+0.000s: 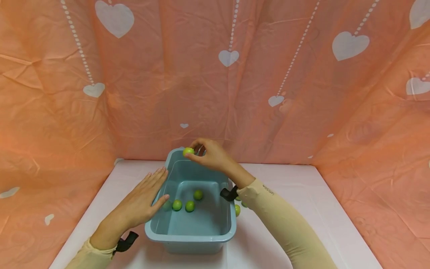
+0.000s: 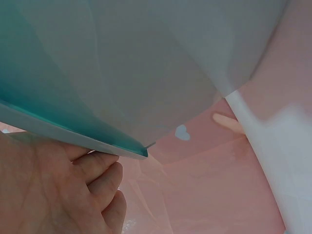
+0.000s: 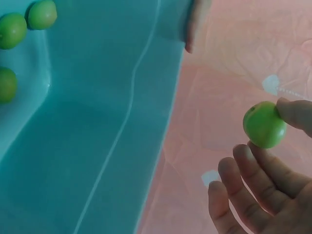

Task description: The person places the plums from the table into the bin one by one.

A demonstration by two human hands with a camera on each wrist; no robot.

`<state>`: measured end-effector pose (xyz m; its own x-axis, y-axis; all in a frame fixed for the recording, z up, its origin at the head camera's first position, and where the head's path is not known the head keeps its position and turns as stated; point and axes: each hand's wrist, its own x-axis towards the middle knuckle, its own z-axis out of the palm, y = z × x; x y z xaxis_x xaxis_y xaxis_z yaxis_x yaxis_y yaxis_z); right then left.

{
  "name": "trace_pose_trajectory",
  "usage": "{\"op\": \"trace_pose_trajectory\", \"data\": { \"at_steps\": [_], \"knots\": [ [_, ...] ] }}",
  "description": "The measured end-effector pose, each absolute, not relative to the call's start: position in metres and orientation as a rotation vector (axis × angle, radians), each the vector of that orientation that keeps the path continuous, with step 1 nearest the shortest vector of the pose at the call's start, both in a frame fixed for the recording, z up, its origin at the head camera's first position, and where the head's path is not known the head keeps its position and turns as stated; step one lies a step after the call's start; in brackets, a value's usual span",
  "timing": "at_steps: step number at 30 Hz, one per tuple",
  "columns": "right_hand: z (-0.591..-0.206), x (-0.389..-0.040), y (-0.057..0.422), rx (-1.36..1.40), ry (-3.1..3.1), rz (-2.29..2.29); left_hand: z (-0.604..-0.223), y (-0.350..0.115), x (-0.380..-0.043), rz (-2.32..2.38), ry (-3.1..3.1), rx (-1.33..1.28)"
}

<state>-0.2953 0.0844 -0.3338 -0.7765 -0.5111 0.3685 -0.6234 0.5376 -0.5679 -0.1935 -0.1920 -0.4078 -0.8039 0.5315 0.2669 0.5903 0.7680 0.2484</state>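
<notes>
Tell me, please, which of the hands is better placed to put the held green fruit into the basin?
Probably the right hand: it pinches the green fruit near the basin. The left hand lies at the basin's left side, holding no fruit.

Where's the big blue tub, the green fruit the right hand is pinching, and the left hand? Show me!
Blue tub (image 1: pixel 190 238): head view, on its near rim.
Green fruit (image 3: pixel 264 125): right wrist view, middle of its skin.
Left hand (image 1: pixel 142 201): head view, back of the hand.
</notes>
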Motion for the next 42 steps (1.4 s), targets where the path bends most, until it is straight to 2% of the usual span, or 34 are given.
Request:
{"op": "trace_pose_trajectory", "data": {
  "at_steps": [11, 42],
  "knots": [
    [-0.351, -0.299, 0.069, 0.987, -2.703, 1.082, -0.407, -0.193, -0.193, -0.487, -2.783, -0.894],
    [-0.367, -0.323, 0.052, 0.975, -3.139, 0.528, -0.408, -0.192, -0.191, -0.495, -2.759, -0.893]
  ]
}}
